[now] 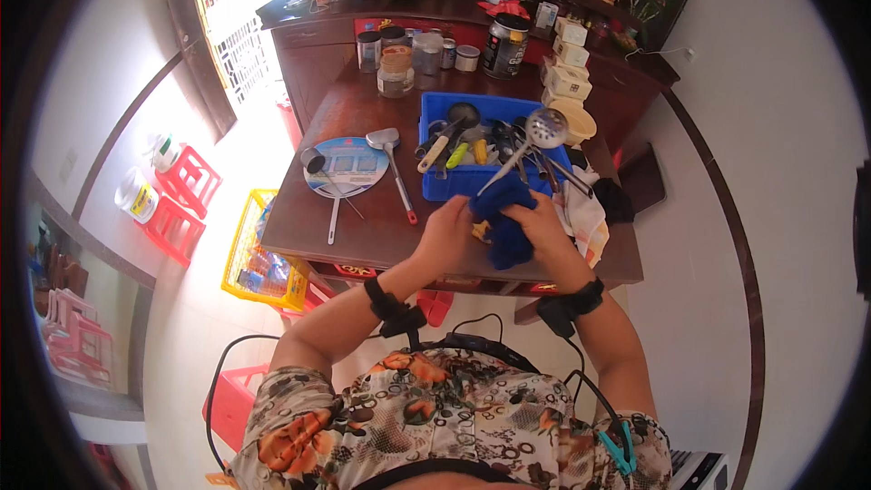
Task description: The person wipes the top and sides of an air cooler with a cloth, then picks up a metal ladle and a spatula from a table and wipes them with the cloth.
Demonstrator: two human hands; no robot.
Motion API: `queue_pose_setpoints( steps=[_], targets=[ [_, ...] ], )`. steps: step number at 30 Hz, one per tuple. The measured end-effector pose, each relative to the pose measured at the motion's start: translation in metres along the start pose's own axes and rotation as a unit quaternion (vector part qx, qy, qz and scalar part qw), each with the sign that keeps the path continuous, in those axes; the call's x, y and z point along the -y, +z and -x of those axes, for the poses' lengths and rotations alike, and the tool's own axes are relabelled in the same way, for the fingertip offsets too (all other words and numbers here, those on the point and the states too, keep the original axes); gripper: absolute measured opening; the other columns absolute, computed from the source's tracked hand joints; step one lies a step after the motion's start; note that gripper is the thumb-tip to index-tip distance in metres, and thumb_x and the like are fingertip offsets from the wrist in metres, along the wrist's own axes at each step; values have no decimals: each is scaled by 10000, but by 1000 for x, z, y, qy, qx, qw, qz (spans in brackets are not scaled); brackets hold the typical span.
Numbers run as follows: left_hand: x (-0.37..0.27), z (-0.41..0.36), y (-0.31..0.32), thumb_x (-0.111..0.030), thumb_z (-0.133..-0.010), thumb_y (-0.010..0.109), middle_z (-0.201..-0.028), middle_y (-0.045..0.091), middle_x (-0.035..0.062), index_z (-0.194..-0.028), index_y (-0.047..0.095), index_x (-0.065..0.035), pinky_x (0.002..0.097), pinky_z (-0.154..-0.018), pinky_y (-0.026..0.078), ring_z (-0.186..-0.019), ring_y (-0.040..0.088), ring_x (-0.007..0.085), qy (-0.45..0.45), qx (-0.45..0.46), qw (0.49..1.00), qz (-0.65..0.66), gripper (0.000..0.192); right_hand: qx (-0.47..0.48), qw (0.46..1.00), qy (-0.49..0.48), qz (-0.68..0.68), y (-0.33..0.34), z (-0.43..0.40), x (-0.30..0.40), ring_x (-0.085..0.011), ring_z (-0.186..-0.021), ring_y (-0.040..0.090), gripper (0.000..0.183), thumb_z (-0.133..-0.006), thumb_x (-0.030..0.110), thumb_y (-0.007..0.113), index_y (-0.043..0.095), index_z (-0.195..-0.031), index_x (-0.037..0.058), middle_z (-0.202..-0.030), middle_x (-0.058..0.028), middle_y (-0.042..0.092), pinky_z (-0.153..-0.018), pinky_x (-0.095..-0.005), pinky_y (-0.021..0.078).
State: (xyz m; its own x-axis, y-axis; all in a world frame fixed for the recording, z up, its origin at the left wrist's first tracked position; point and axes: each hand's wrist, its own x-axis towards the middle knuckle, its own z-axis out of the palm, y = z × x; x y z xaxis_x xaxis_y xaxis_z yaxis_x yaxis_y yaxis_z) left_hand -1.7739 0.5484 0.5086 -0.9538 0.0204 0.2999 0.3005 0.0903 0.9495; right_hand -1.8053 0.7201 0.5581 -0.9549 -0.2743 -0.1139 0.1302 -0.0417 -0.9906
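Both hands are over the near edge of a dark wooden table. My left hand is closed around the lower end of a metal slotted skimmer, whose perforated head tilts up and to the right. A dark blue cloth is bunched against the handle, and my right hand grips it. The cloth hides the handle's end. Just behind lies a blue plastic bin of kitchen utensils, among them a black ladle. Left of the bin, a metal turner rests on the table beside a round plastic fan.
A small long-handled metal cup lies across the fan. Jars and a black tub stand behind the bin. Stacked pale boxes and crumpled cloths line the right side. A yellow crate stands on the floor at left.
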Motion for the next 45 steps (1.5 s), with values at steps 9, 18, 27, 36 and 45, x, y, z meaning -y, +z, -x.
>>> queue_pose_setpoints(
  steps=[9, 18, 27, 36, 45],
  targets=[
    [29, -83, 18, -199, -970, 456, -749, 502, 9, -1155, 502, -43, 227, -517, 381, -608, 475, 100, -187, -93, 969, 134, 246, 35, 999, -10, 15, -25, 27, -17, -153, -732, 622, 267, -776, 26, 632, 622, -1038, -22, -914, -67, 660, -666, -289, 518],
    [20, -34, -8, -366, -926, 547, -826, 656, 127, -1439, 216, -15, 313, -542, 489, -633, 597, 169, -172, 102, 979, 49, 705, 18, 999, 11, 30, -37, 45, -28, -161, -718, 633, 264, -781, 26, 624, 618, -1041, -15, -892, -74, 659, -629, -290, 520],
    [114, -4, -156, -336, -832, 660, -909, 640, 190, -1107, 504, 1, 452, -778, 486, -922, 612, 401, -41, -321, 872, -366, 462, 45, 998, 48, 19, -28, 52, -37, -130, -791, 626, 242, -767, 10, 630, 641, -1009, 6, -923, -50, 666, -696, -275, 513],
    [175, -15, -191, -129, -788, 607, -956, 622, 281, -1079, 496, 31, 485, -784, 489, -888, 626, 415, -221, -330, 880, -262, 350, 78, 994, 2, 80, 6, 63, -22, -106, -796, 603, 242, -780, 5, 625, 640, -1021, 4, -911, -29, 657, -729, -264, 494],
    [110, -19, -173, -459, -714, 746, -976, 643, 237, -984, 572, 34, 443, -780, 494, -930, 622, 397, -247, -186, 850, -426, 588, 87, 993, 12, 74, 0, 53, -27, -112, -796, 606, 266, -774, 21, 641, 631, -1038, -1, -908, -38, 656, -730, -266, 505]
  ],
)
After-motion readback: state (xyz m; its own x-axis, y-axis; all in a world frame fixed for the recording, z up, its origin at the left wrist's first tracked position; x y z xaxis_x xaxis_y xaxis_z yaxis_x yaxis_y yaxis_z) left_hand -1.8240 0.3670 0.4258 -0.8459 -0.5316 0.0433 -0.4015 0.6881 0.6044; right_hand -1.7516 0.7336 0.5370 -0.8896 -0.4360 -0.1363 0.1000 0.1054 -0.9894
